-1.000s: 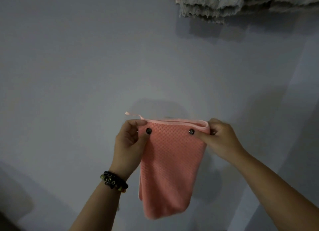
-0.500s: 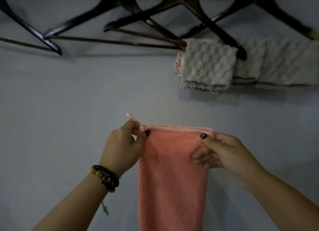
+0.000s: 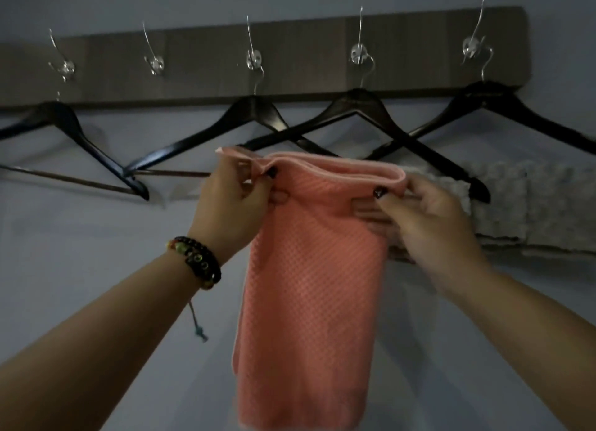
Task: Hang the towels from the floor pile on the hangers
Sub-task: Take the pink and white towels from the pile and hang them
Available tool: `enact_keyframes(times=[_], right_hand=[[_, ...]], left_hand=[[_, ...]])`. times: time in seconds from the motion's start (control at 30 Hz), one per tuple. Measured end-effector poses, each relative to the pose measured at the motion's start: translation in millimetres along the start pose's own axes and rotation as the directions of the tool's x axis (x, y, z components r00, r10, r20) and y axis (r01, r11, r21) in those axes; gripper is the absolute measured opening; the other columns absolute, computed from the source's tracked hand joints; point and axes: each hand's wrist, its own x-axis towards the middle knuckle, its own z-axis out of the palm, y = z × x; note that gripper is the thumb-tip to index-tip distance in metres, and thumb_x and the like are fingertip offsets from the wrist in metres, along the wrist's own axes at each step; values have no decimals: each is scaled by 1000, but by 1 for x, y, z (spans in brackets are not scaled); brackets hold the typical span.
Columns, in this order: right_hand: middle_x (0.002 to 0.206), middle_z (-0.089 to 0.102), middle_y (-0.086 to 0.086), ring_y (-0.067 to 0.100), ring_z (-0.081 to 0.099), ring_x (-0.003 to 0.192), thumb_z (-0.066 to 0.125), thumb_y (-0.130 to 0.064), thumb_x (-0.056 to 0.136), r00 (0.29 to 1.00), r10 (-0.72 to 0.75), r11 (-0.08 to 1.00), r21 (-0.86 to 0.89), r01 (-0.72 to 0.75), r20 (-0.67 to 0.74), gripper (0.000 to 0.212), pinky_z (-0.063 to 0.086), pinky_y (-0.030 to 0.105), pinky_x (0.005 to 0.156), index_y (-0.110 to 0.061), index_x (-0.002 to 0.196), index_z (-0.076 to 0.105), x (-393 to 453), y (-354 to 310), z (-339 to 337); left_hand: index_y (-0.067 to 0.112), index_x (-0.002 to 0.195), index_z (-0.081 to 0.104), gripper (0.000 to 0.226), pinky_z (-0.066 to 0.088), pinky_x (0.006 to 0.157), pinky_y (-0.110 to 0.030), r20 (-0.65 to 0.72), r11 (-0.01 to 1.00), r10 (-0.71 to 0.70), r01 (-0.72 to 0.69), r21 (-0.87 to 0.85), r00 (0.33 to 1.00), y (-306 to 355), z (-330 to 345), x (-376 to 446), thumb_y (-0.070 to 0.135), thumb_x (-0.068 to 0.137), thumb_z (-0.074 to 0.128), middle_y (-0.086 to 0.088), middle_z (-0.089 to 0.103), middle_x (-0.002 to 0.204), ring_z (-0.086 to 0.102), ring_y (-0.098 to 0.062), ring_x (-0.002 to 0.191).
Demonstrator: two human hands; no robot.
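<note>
1. The pink towel [image 3: 309,269] is higher than a second ago, now up at the black hangers [image 3: 254,121].
2. So hanging it looks close.
3. The left hand [image 3: 232,211] and right hand [image 3: 429,218] each pinch a top corner; the towel hangs down between them.
4. Grey towels [image 3: 516,201] may already hang on the right; it is dim.
</note>
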Motion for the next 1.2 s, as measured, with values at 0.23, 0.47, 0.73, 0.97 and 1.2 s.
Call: enact_keyframes(times=[0.23,0.47,0.73,0.97,1.2], right_hand=[[108,63,-16,-6,61,102,58,2,79,914,-404,867,-306,393,31,47,48,18,93,-24,117,53,88,-10,24],[115,54,-8,13,55,103,56,-12,87,949,-290,733,-608,305,127,60,38,17,78,-25,140,30,118,36,40],[136,52,12,26,59,108,53,-25,93,933,-320,530,-784,322,166,81,40,26,81,-17,152,-1,114,65,33],[116,64,11,34,62,96,48,-47,90,932,-342,419,-869,265,119,93,50,41,85,-21,149,-18,120,53,13],[90,68,8,29,62,85,38,-62,88,923,-307,300,-896,327,234,82,50,40,80,-22,149,0,119,21,-20]], left_hand=[[13,113,48,19,42,59,-8,-122,954,246,-217,208,962,-2,20,86,17,95,53,19,52,89,55,7,75],[8,148,24,55,34,90,2,134,878,376,-398,266,917,-58,61,106,13,97,44,6,34,139,40,11,102],[19,129,27,47,50,92,-45,52,802,520,-508,314,853,-94,78,84,4,90,49,-19,18,157,52,-34,122],[20,125,21,47,51,78,-42,82,786,540,-537,308,837,-68,70,81,21,84,43,-19,35,135,60,-26,83],[24,134,13,60,41,57,-24,357,841,376,-477,255,855,-29,64,84,25,82,41,6,42,92,49,-6,57]])
